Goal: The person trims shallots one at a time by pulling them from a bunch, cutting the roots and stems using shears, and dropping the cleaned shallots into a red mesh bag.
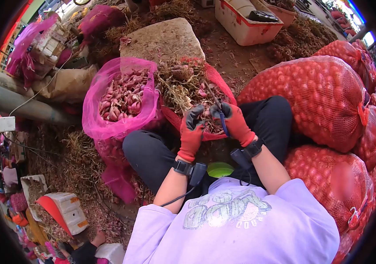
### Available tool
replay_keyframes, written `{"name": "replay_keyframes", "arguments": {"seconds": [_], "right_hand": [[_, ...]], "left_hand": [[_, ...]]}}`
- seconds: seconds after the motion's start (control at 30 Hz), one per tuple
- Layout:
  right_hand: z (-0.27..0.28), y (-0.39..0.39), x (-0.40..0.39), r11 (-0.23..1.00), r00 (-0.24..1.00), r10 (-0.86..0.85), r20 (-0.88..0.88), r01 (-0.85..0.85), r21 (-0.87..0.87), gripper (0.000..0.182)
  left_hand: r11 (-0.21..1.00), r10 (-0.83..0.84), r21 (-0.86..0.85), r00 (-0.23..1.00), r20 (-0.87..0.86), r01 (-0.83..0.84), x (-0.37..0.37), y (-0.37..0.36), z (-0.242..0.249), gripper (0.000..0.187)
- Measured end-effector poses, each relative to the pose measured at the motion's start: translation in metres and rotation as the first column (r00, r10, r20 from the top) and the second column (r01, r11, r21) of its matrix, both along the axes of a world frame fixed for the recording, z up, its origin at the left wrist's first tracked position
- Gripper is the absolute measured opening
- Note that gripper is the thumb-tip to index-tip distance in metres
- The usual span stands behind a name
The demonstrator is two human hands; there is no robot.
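Note:
My right hand (237, 125), in a red glove with dark-coated fingers, is closed around a pair of scissors (223, 122) with a blue handle; its dark blades point away from me. Beside it, my left hand (191, 134) wears a matching glove with its fingers curled together; whatever is between them is too small or hidden to name. Both hands are over the near edge of a red mesh bag (222, 83) holding shallots with dry stalks (177, 88). To the left, a pink mesh bag (92, 115) is filled with loose trimmed shallots (124, 97).
Large red mesh sacks (306, 97) of bulbs are piled on the right. A dirty white foam slab (161, 40) lies behind the bags. A foam box (247, 24) stands farther back. Dry stalks (80, 154) litter the left floor, and a green bowl (220, 169) is between my legs.

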State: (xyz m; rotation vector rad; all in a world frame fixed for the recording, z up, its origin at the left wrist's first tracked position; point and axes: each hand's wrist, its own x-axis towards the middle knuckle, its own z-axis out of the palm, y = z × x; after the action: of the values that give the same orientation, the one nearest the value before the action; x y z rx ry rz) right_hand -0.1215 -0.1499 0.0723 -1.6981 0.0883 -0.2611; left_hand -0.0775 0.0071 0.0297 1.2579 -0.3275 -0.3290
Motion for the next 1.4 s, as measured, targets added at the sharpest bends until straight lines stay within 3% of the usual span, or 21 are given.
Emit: {"name": "replay_keyframes", "arguments": {"seconds": [0.1, 0.2, 0.3, 0.33, 0.37, 0.4, 0.5, 0.63, 0.7, 0.8, 0.83, 0.9, 0.93, 1.0, 1.03, 1.1, 1.13, 1.23, 1.3, 1.33, 1.4], "right_hand": [[0.007, -0.002, 0.004, 0.928, 0.993, -0.069, -0.092, 0.030, -0.371, 0.015], [-0.001, -0.007, 0.005, 0.789, 0.985, -0.172, -0.033, 0.117, -0.603, 0.016], [-0.013, -0.022, 0.001, 0.948, 0.956, -0.165, -0.241, 0.086, -0.308, 0.017], [-0.016, -0.024, 0.000, 0.998, 0.961, -0.066, -0.267, 0.066, -0.011, 0.020], [-0.014, -0.023, -0.003, 0.957, 0.964, 0.036, -0.264, 0.043, 0.287, 0.023], [-0.013, -0.022, -0.007, 0.829, 0.964, 0.131, -0.233, 0.023, 0.559, 0.026], [-0.009, -0.019, -0.010, 0.911, 0.957, 0.233, -0.172, -0.153, 0.383, 0.025], [-0.012, -0.009, -0.008, 0.978, 0.985, 0.115, -0.129, -0.090, 0.186, 0.022], [-0.009, -0.004, -0.007, 0.988, 0.991, 0.092, -0.092, -0.080, 0.131, 0.020], [-0.009, -0.001, -0.006, 0.994, 0.995, 0.053, -0.081, -0.061, -0.094, 0.020], [-0.009, -0.001, -0.006, 0.998, 0.989, 0.064, -0.133, -0.060, 0.032, 0.022], [-0.009, -0.003, -0.008, 0.960, 0.968, 0.104, -0.228, -0.037, 0.278, 0.025], [-0.015, -0.004, -0.008, 0.949, 0.971, 0.108, -0.212, -0.037, 0.312, 0.027], [-0.025, -0.003, -0.006, 0.924, 0.977, 0.118, -0.179, -0.043, 0.379, 0.029], [-0.027, -0.004, -0.006, 0.942, 0.980, 0.115, -0.162, -0.056, 0.332, 0.030], [-0.014, -0.001, -0.006, 0.969, 0.986, 0.108, -0.128, -0.076, 0.235, 0.032], [-0.015, -0.001, -0.006, 0.957, 0.982, 0.131, -0.133, -0.090, 0.277, 0.033], [-0.016, -0.002, -0.005, 0.940, 0.970, 0.177, -0.165, -0.117, 0.322, 0.033], [-0.016, -0.008, -0.005, 0.964, 0.963, 0.167, -0.214, -0.113, 0.241, 0.031], [-0.018, -0.009, -0.005, 0.942, 0.962, 0.154, -0.223, -0.075, 0.326, 0.030], [-0.022, -0.012, -0.004, 0.876, 0.961, 0.129, -0.244, 0.005, 0.483, 0.028]], "left_hand": [[1.000, -0.009, -0.018, 1.000, 0.024, 0.010, -0.002, 0.007, 0.003, 0.042], [0.998, -0.041, -0.040, 0.999, 0.001, 0.041, -0.002, 0.009, 0.002, 0.044], [0.994, -0.081, -0.078, 0.996, -0.048, 0.077, 0.003, 0.009, -0.001, 0.047], [0.992, -0.095, -0.093, 0.994, -0.059, 0.090, 0.004, 0.009, -0.001, 0.049], [0.990, -0.085, -0.116, 0.995, -0.056, 0.078, 0.005, 0.007, 0.001, 0.047], [0.988, -0.076, -0.140, 0.995, -0.058, 0.067, 0.005, 0.005, 0.004, 0.045], [0.968, -0.085, -0.247, 0.986, -0.145, 0.047, 0.004, -0.001, 0.005, 0.045], [0.910, -0.316, -0.381, 0.869, -0.381, 0.164, 0.009, 0.003, -0.007, 0.046], [0.945, -0.287, -0.223, 0.935, -0.206, 0.241, 0.013, 0.005, -0.015, 0.043], [0.965, -0.254, -0.116, 0.949, -0.186, 0.236, 0.009, 0.004, -0.011, 0.045], [0.969, -0.240, -0.105, 0.945, -0.222, 0.222, 0.006, 0.002, -0.006, 0.045], [0.986, -0.149, -0.087, 0.985, -0.090, 0.141, 0.001, -0.001, 0.005, 0.052], [0.992, -0.102, -0.082, 0.994, -0.025, 0.100, -0.001, -0.002, 0.008, 0.056], [0.992, -0.104, 0.088, 0.978, 0.181, 0.090, -0.001, -0.002, 0.004, 0.062], [0.983, -0.115, 0.170, 0.953, 0.281, 0.068, 0.000, -0.001, 0.002, 0.064], [0.922, -0.160, 0.376, 0.793, 0.587, -0.092, 0.004, 0.002, 0.008, 0.067], [0.873, -0.210, 0.446, 0.676, 0.706, -0.195, 0.005, 0.003, 0.011, 0.069], [0.875, -0.197, 0.427, 0.638, 0.744, -0.228, 0.003, 0.000, 0.016, 0.065], [0.900, -0.097, 0.391, 0.786, 0.610, -0.193, -0.005, -0.004, 0.007, 0.066], [0.912, -0.051, 0.370, 0.846, 0.530, -0.177, -0.008, -0.005, 0.004, 0.067], [0.990, -0.047, 0.137, 0.966, 0.253, 0.012, -0.007, -0.003, 0.006, 0.062]]}}
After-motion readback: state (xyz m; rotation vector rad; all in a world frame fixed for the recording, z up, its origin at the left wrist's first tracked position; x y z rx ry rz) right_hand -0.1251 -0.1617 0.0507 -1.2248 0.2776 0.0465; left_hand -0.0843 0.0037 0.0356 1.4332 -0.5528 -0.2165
